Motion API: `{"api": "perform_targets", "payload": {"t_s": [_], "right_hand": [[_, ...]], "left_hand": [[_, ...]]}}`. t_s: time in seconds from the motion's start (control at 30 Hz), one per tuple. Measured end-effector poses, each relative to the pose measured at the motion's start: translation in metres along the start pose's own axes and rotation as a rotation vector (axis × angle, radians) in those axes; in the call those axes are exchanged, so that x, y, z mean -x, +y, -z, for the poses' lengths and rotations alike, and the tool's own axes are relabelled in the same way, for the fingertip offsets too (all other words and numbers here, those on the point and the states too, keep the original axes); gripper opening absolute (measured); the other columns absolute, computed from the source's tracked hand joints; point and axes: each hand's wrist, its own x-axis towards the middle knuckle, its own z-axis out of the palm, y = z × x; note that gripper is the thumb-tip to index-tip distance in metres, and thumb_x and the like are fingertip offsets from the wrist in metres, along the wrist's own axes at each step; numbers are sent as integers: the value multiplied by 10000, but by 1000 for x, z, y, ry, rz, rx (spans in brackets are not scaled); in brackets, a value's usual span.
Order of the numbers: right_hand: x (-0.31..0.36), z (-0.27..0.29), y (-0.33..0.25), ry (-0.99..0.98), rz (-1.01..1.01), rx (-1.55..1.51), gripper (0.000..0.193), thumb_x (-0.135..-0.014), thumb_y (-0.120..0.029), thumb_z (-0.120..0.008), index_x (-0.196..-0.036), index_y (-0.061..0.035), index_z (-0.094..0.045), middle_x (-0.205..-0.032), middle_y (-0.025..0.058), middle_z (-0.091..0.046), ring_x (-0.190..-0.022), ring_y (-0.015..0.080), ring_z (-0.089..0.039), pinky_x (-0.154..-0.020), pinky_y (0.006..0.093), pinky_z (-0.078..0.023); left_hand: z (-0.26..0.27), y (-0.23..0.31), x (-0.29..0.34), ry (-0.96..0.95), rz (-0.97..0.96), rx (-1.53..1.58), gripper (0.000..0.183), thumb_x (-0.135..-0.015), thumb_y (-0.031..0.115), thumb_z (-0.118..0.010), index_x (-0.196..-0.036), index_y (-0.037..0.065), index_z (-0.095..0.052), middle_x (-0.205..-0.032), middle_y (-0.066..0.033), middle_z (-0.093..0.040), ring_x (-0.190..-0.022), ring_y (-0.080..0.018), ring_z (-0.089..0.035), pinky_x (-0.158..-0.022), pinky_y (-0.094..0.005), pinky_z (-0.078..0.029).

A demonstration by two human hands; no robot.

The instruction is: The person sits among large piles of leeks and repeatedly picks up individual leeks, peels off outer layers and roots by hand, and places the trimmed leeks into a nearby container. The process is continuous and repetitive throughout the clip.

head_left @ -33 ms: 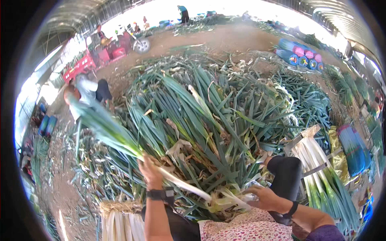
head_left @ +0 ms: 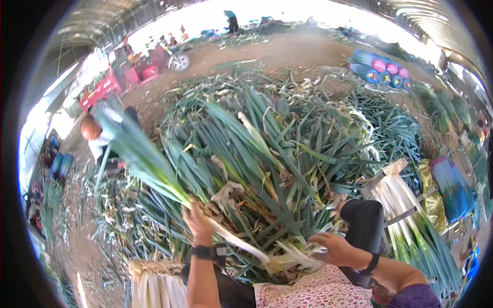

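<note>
My left hand (head_left: 197, 224) is closed around a large green onion (head_left: 239, 242), about where its white shaft turns green. The leaves stretch away to the upper left, blurred, and the root end points toward my lap. My right hand (head_left: 339, 250) is curled beside the root end, close to some pale peeled layers (head_left: 295, 255). A small shiny grey piece shows at its thumb and fingers; what it is, I cannot make out. Ahead of both hands lies a big heap of green onions (head_left: 241, 149) with loose leaves and dry skins.
At my right stands a strapped rack of cleaned green onions (head_left: 403, 205); another white bundle (head_left: 156, 280) is at my lower left. Blue-wrapped bundles (head_left: 452, 190) lie farther right, with more (head_left: 380, 69) behind. A person (head_left: 95, 133) bends at the left, near a red three-wheeler (head_left: 128, 77).
My left hand has shifted slightly right and down with the green onion, and its leaves have swung a little. The person at the left has moved their head. My right hand is almost unchanged.
</note>
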Motion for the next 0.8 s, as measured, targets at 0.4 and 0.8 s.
{"api": "perform_targets", "payload": {"t_s": [0.4, 0.8], "right_hand": [[10, 123, -19, 44, 219, 935, 252, -760, -183, -615, -1011, -163, -626, -865, 31, -636, -912, 229, -617, -860, 436, -435], [353, 236, 237, 465, -1071, 825, 323, -732, -150, -612, -1053, -125, -644, -953, 156, -674, -929, 325, -636, -815, 435, -478]], "left_hand": [[-165, -17, 184, -1517, -69, -781, 294, -779, 64, -706, -1058, 12, -630, -978, -96, -652, -740, -161, -619, -651, -292, -513], [-125, -72, 152, -1119, -376, -797, 238, -793, 9, -650, -1025, 46, -614, -907, -98, -622, -816, -244, -613, -750, -347, -492]]}}
